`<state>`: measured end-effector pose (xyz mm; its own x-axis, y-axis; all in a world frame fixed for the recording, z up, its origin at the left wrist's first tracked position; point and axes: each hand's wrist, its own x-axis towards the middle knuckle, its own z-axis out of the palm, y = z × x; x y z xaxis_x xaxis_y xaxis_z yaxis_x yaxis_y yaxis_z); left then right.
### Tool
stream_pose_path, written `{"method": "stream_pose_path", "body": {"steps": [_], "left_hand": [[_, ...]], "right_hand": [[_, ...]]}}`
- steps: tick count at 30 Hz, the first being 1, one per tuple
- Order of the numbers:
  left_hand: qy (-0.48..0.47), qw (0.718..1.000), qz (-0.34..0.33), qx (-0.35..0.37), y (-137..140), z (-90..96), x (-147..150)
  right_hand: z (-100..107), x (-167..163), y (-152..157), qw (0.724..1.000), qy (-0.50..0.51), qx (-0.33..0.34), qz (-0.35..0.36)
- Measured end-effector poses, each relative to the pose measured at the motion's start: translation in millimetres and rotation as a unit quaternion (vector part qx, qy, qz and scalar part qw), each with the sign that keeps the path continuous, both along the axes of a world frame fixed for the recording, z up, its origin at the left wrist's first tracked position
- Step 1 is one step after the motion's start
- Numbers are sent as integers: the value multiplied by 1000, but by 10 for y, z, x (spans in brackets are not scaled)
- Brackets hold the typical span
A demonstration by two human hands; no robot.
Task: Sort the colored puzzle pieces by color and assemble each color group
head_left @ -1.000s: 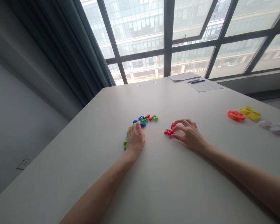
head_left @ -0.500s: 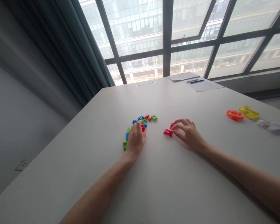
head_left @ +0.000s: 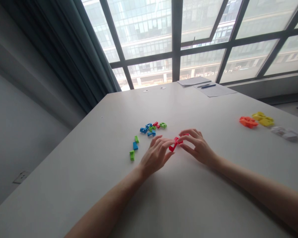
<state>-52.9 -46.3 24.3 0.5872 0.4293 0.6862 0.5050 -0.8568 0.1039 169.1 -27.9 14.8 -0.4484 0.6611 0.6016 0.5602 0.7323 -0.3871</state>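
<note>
My left hand point(head_left: 155, 155) pinches a red plastic piece point(head_left: 172, 147) between thumb and fingers, tilted just above the white table. Close against it, my right hand point(head_left: 197, 145) has curled fingers on another red plastic piece point(head_left: 179, 140); part of a further red bit shows behind those fingertips. The two hands nearly meet, and the fingers partly hide the red pieces. Left of my left hand lie a green piece point(head_left: 132, 155), a blue piece point(head_left: 135, 145) and a second green piece point(head_left: 136, 139) in a loose row.
Behind the hands is a cluster of blue pieces point(head_left: 143, 130), green and red ones. To the right sit orange pieces point(head_left: 248, 122), yellow pieces point(head_left: 263, 118) and whitish pieces point(head_left: 285, 133). Papers point(head_left: 216, 90) with a pen point(head_left: 208, 86) lie by the window.
My left hand has left the coloured cluster with a red piece and moved right, beside my right hand. My right hand stays near the same spot by the red pieces.
</note>
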Motion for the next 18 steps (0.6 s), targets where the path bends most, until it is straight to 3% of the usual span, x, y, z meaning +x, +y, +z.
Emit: {"method": "stream_pose_path", "body": {"steps": [10, 18], "left_hand": [[19, 998, -53, 2, -1, 0, -16], [-3, 999, 50, -13, 46, -30, -35]], "right_hand": [[25, -43, -29, 999, 20, -28, 34], [59, -53, -45, 995, 58, -55, 59]]}}
